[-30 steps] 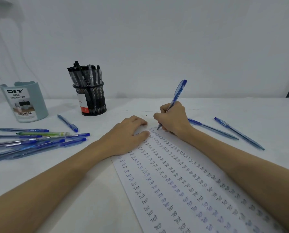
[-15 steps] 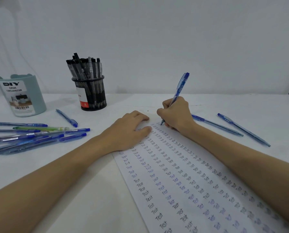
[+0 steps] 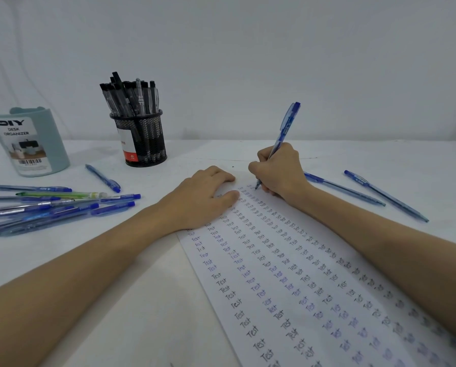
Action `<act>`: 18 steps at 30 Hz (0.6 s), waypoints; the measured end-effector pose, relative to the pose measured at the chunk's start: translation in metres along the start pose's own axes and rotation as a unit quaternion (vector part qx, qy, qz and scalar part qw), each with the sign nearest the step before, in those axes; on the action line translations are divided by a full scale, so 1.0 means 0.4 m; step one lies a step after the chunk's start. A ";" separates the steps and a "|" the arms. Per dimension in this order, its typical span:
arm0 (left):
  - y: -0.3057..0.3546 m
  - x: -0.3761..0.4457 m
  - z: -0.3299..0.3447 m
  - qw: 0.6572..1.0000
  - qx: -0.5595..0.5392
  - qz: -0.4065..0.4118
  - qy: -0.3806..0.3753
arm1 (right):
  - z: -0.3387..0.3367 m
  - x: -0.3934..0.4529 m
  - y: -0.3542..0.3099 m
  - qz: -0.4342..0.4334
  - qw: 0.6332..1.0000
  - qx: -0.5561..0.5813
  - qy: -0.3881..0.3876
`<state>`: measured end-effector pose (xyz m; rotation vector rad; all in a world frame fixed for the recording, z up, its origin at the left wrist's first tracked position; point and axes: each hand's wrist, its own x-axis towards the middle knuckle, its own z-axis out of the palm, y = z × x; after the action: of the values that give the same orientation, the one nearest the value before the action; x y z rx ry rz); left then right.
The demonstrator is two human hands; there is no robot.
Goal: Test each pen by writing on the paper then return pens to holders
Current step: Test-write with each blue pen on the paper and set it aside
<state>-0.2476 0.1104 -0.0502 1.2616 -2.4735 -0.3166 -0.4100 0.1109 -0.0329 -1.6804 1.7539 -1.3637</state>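
Note:
My right hand point(image 3: 279, 173) grips a blue pen point(image 3: 286, 125) with its tip down on the far end of the paper point(image 3: 287, 276), a long white sheet filled with columns of the word "Test". My left hand point(image 3: 203, 197) lies flat on the sheet's far left corner, fingers relaxed. A black mesh holder point(image 3: 142, 140) at the back holds several black pens. A pale teal holder point(image 3: 28, 141) labelled "DIY desk organizer" stands at the far left.
Several blue pens and one green pen point(image 3: 62, 194) lie in a loose pile point(image 3: 49, 207) on the white table at the left. A single blue pen point(image 3: 103, 178) lies near the holders. Two blue pens point(image 3: 343, 189) point(image 3: 385, 196) lie to the right of my right hand.
The view has tilted a little, so the scene sits slightly lower again. My right hand keeps the pen tip at the sheet's top; my left hand stays on the paper.

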 end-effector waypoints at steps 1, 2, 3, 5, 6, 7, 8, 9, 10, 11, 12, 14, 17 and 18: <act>0.000 0.000 0.000 1.000 0.001 0.000 0.002 | 0.000 0.000 0.000 0.002 1.000 0.001 -0.001; -0.001 0.000 0.001 1.000 0.002 0.000 0.002 | 0.001 0.001 0.000 0.004 1.000 0.002 -0.002; -0.002 0.001 0.001 1.000 0.002 -0.001 0.000 | 0.001 0.001 0.000 0.007 1.000 0.003 -0.004; -0.001 0.000 0.001 1.000 0.004 -0.001 -0.001 | 0.002 0.001 0.002 0.009 1.000 0.004 -0.003; -0.001 0.000 0.000 1.000 0.005 -0.001 -0.001 | 0.002 0.001 0.002 0.008 1.000 0.005 0.002; -0.001 0.000 -0.001 1.000 0.005 0.000 0.000 | 0.002 0.001 0.002 0.008 1.000 0.005 0.006; 0.000 0.000 -0.001 1.000 0.005 0.002 0.002 | 0.002 0.001 0.002 0.007 1.000 0.006 0.008; 0.000 0.000 -0.002 1.000 0.005 0.003 0.003 | 0.002 0.001 0.002 0.007 1.000 0.006 0.008; 0.000 0.000 -0.002 1.000 0.006 0.003 0.004 | 0.002 0.001 0.002 0.006 1.000 0.005 0.007; 0.001 0.000 -0.002 1.000 0.007 0.003 0.003 | 0.002 0.001 0.002 0.005 1.000 0.002 0.008; 0.001 0.000 -0.001 1.000 0.007 0.003 0.003 | 0.002 0.001 0.002 0.005 1.000 -0.003 0.009; -0.001 0.002 0.000 1.000 0.007 0.004 0.003 | 0.002 0.002 0.002 0.006 1.000 -0.010 0.010; -0.005 0.003 0.000 1.000 0.007 0.004 0.003 | 0.001 0.003 0.003 0.014 1.000 0.008 0.009; -0.005 0.003 0.001 1.000 0.005 0.004 0.003 | 0.001 0.003 0.003 0.015 1.000 0.011 0.010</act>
<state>-0.2467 0.1081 -0.0509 1.2544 -2.4784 -0.2980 -0.4107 0.1097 -0.0338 -1.6275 1.7613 -1.3861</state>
